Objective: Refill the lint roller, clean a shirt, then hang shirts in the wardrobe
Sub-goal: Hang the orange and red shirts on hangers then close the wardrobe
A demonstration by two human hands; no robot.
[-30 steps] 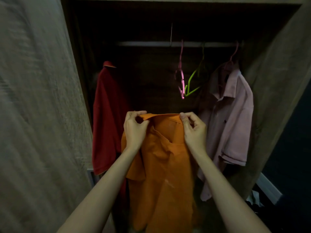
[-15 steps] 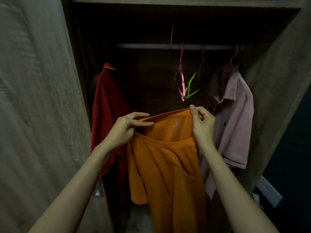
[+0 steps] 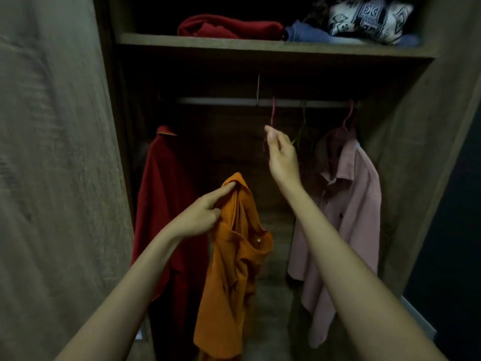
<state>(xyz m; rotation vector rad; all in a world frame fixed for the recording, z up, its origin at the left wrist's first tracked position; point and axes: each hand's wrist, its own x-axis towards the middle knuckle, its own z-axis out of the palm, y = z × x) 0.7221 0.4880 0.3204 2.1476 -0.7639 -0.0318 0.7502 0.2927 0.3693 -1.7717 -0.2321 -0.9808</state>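
Observation:
An orange shirt (image 3: 231, 272) hangs bunched from my left hand (image 3: 203, 217), which grips it near the collar in front of the open wardrobe. My right hand (image 3: 279, 152) is raised to an empty pink hanger (image 3: 272, 113) on the rail (image 3: 221, 101), its thumb and fingers pinching the hanger just below the hook. A green hanger (image 3: 302, 126) hangs empty right beside it. A red shirt (image 3: 164, 204) hangs at the left of the rail and a pale pink shirt (image 3: 348, 204) on its own pink hanger at the right.
Folded red cloth (image 3: 229, 26), blue cloth (image 3: 309, 35) and a patterned black-and-white item (image 3: 369, 16) lie on the shelf (image 3: 260, 46) above the rail. The open wardrobe door (image 3: 52, 178) stands close at my left. The wardrobe's right side panel (image 3: 426, 152) bounds the hanging space.
My right hand let go of the orange shirt and rose to the pink hanger. The shirt now droops from my left hand alone. The view tilted up, showing the top shelf.

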